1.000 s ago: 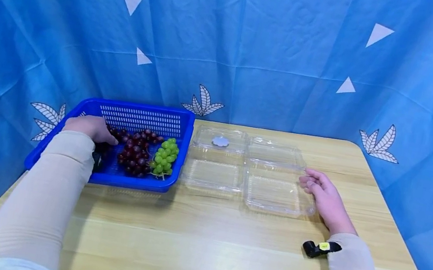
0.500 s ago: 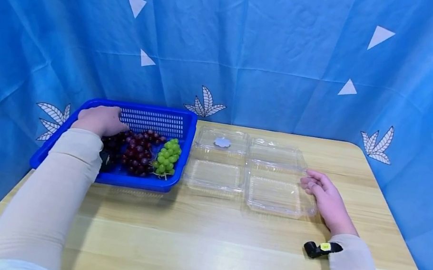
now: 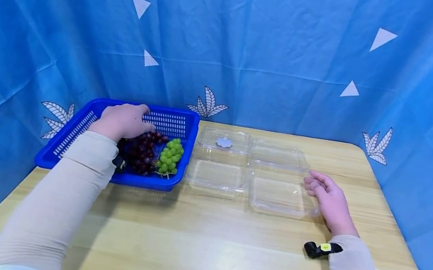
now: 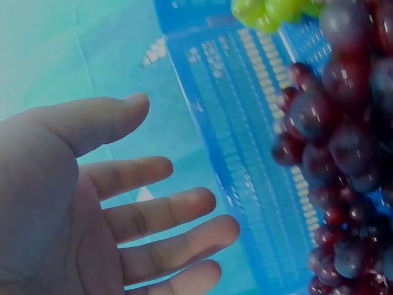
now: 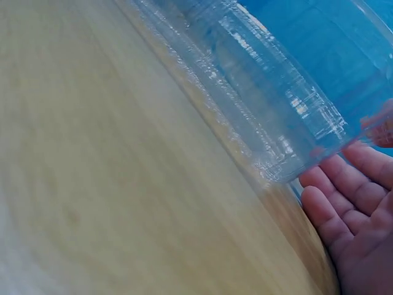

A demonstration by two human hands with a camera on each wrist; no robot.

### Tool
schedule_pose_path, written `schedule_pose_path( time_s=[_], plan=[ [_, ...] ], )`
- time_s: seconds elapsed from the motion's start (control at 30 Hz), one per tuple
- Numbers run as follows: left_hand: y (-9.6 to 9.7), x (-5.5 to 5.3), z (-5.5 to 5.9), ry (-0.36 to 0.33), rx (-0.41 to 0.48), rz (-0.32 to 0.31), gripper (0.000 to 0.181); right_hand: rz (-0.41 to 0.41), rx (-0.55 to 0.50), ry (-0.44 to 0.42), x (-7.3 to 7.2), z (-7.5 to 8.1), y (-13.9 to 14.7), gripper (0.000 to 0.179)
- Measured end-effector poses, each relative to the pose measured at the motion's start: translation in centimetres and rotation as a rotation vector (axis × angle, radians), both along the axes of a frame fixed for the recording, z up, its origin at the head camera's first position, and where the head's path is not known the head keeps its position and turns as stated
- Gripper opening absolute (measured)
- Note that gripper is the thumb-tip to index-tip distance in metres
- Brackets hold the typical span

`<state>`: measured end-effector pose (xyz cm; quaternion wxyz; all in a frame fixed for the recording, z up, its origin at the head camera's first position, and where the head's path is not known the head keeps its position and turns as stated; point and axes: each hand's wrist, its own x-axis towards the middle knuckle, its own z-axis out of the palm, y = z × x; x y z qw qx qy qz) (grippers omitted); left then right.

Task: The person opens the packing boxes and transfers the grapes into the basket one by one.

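Observation:
My left hand (image 3: pixel 125 121) is held over the blue basket (image 3: pixel 149 183), its fingers spread and holding nothing. In the left wrist view the fingers (image 4: pixel 166 215) are apart from the bunch of dark red grapes (image 4: pixel 344 129). In the head view the dark red grapes (image 3: pixel 142 153) lie partly hidden under this hand, beside a bunch of green grapes (image 3: pixel 170 156). My right hand (image 3: pixel 331 201) pinches the right rim of a clear plastic clamshell container (image 3: pixel 275 208), which lies unfolded on the table. In the right wrist view the thumb and fingers (image 5: pixel 331 215) meet at the clear rim.
A second clear lidded section (image 3: pixel 214 180) with a pale label sits between the basket and my right hand's side. Blue patterned curtain (image 3: pixel 276 68) surrounds the wooden table (image 3: pixel 201 248) at the back and sides.
My left hand has moved right and slightly up across the basket, from its left part to over the dark grapes, with the fingers opening out. The right hand stays at the container's rim.

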<state>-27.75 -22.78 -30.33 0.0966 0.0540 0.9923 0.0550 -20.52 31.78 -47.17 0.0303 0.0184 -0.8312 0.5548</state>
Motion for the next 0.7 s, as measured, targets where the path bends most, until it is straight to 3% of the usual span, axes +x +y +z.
schedule_pose_path(
  time_s=[0.37, 0.57, 0.7],
  plan=[
    [3.0, 2.5, -0.3, 0.098, -0.012, -0.127, 0.069, -0.076, 0.043, -0.011, 0.5, 0.2, 0.4, 0.058],
    [4.7, 4.1, 0.3, 0.144, -0.010, -0.173, 0.064, -0.093, 0.039, 0.002, 0.5, 0.2, 0.7, 0.057],
    [5.7, 5.0, 0.0, 0.163, -0.007, -0.215, 0.063, -0.117, 0.039, -0.048, 0.6, 0.3, 0.7, 0.061]
  ],
)
